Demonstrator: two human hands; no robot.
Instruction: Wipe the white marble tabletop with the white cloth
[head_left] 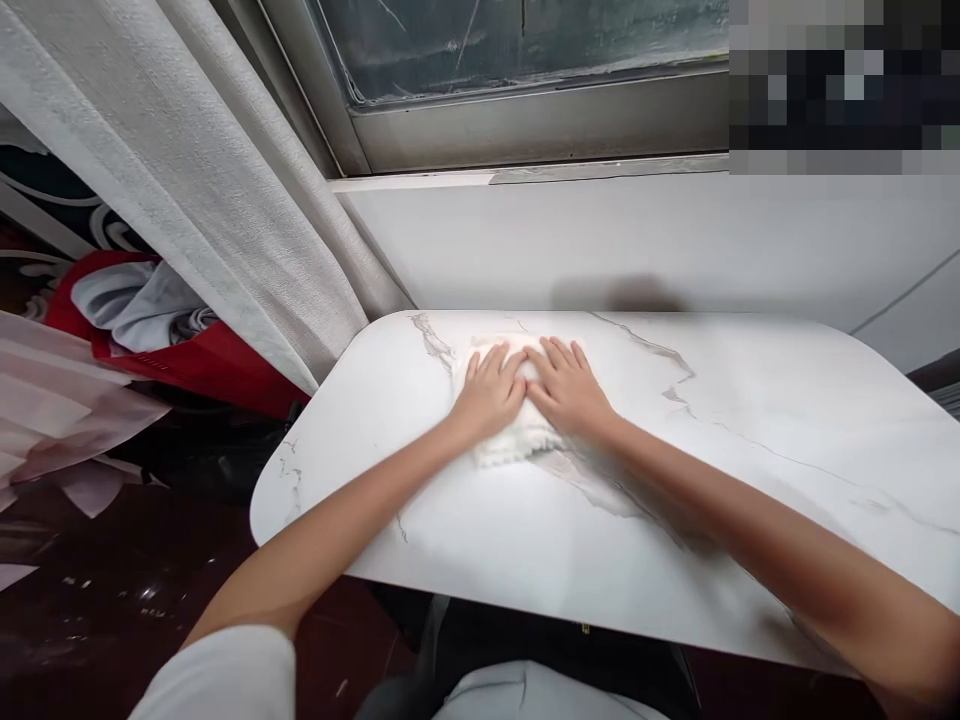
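Observation:
A white cloth (517, 440) with a scalloped edge lies on the white marble-patterned table (757, 400). My left hand (491, 388) rests flat on the cloth's left part, fingers spread and pointing away from me. Beside it, my right hand (568, 388) presses down on the right part in the same way. The two thumbs and index fingers come close together near the middle. Much of the cloth is hidden under both hands.
A light curtain (225, 170) hangs at the table's left end. Behind the table stand a white wall (600, 240) and a metal-framed window (540, 45). Left of the curtain is a red bag (202, 365) holding folded grey cloth (150, 300). The floor (165, 590) is dark red.

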